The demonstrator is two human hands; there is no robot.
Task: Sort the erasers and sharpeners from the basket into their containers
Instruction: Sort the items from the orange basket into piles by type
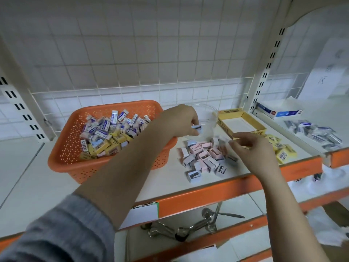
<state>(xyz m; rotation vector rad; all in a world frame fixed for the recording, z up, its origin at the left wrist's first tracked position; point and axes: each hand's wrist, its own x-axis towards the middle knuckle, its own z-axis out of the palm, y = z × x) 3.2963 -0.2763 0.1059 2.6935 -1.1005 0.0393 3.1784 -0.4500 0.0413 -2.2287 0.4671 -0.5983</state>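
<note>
Your left hand [186, 121] pinches one blue sharpener [197, 128] between thumb and fingers, held just right of the orange basket [75, 146], above the shelf [47, 186]; basket heaped with wrapped erasers [107, 133]; loose pile of pink and blue sharpeners [204, 157] lies on the shelf beside it; your right hand [253, 150] hovers over that pile, fingers curled, contents not discernible; open yellow box [240, 122] sits behind; grey sleeve [62, 229] on left arm.

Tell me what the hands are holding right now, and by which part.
The left hand pinches a small blue sharpener by its sides, between thumb and fingers. The right hand hangs over the sharpener pile; whether it holds anything cannot be told.
</note>
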